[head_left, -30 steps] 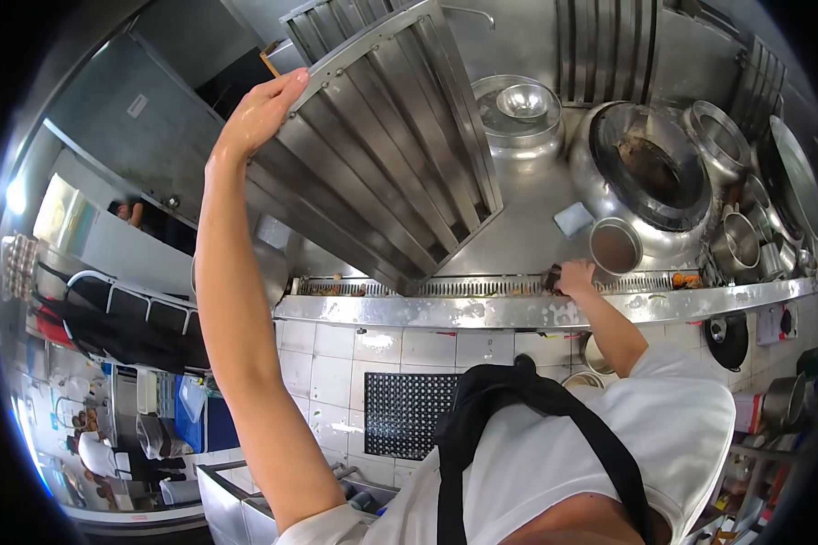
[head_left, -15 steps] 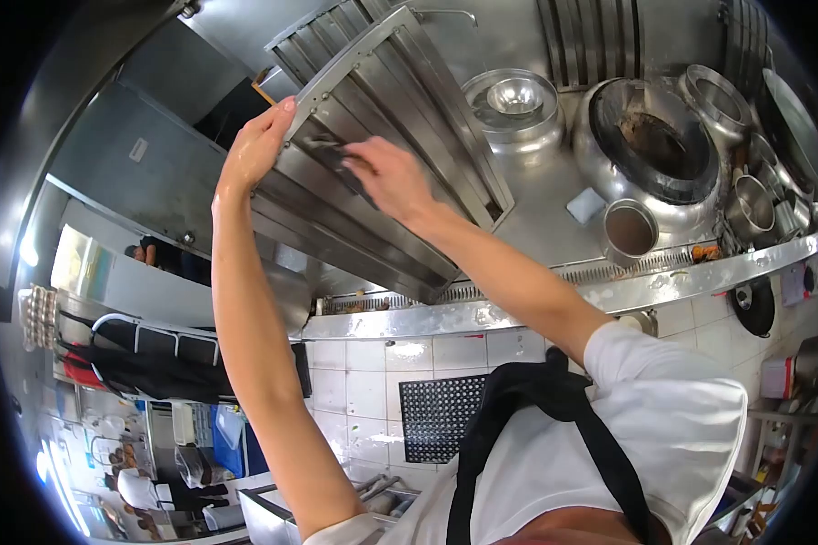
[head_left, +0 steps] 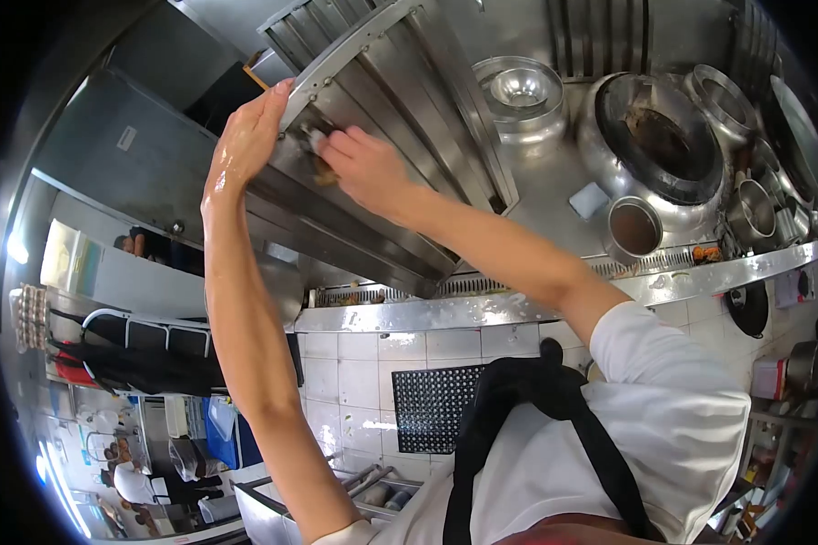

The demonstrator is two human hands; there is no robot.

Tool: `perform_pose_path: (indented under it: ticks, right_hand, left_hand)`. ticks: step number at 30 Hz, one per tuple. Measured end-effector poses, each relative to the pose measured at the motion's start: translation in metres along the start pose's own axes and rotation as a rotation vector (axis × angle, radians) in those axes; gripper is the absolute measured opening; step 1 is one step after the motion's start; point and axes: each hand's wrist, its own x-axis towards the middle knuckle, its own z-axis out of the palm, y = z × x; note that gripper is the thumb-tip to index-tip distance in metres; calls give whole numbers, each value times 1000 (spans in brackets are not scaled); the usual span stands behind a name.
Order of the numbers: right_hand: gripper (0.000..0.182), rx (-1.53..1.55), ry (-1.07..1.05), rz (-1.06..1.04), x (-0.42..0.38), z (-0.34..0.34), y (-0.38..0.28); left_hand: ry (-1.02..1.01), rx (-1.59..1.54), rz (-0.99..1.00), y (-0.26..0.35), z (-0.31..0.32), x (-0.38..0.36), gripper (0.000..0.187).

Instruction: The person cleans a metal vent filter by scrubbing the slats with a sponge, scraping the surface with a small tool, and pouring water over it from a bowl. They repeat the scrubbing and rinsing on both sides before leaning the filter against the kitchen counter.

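Observation:
A large stainless-steel baffle filter (head_left: 409, 113) stands tilted over the steel counter, its lower corner down by the front drain. My left hand (head_left: 248, 132), wet, is closed on the frame at its upper left edge. The fingers of my right hand (head_left: 365, 170) are curled round a small scrubber (head_left: 322, 159), pressed into a channel near that same edge. Motion blurs the scrubber, and the fingers hide part of it. Behind the tilted filter, a second baffle filter (head_left: 314, 36) leans at the back.
Right of the filter are a metal bowl (head_left: 518, 88) on a round pot, a wok burner (head_left: 659, 136), a pale sponge (head_left: 589, 200) and a steel container of brown liquid (head_left: 633, 227). A slotted drain (head_left: 482, 284) runs along the counter's front. A black mat (head_left: 436, 409) lies on the tiled floor.
My right hand has moved slightly up and left along the channel with the scrubber. My left hand keeps hold of the frame, and the view has shifted a little.

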Motion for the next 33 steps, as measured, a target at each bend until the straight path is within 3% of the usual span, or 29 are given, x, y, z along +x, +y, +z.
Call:
perform_pose_path:
  ticks: [1,4,7,10,15,19,21,24,25,27,28,30,31,33]
  right_hand:
    - [36,-20,-23,-19,-6,2,5]
    - [38,-12,73,-109,27,0,3]
    - [37,-113,100,-43,30,-4,-4]
    - [36,-135,-25,-48,-40,10,16]
    - [33,-149,133,-109,37,10,2]
    - [31,-203,58,-10,-39,14,4]
    - [35,-153,-81,10,-39,11,12]
    - [41,-156,-52,-62,32,17,7]
    - [41,-143,-57,-64,17,15,5]
    - [37,-231,-199,106,-21,4,8]
    - [37,-258,-158,111,-17,0,7]
    - [27,-93,-457,233,-22,-13,1]
    - [28,-170,-358,88,-11,-8,4]
    - [27,-173,-265,52,12,4,9]
  left_hand:
    - [21,49,-9,5,-1,-3,58]
    - [15,90,-36,3,1,1,62]
    - [22,55,-65,4,1,3,61]
    - [8,77,-46,10,-3,-3,60]
    - [32,-32,43,3,-1,1,56]
    - [49,35,85,-7,0,4,55]
    - [26,48,59,-15,0,7,54]
    - [51,-5,26,-10,5,0,54]
    - [53,-1,13,-17,5,-5,54]
    - [48,118,200,-24,1,1,56]
    - [86,175,35,0,1,-10,56]
    - [91,155,83,1,2,-7,57]
    - [24,80,40,-1,4,-5,58]
    - [20,-22,19,3,5,-8,60]
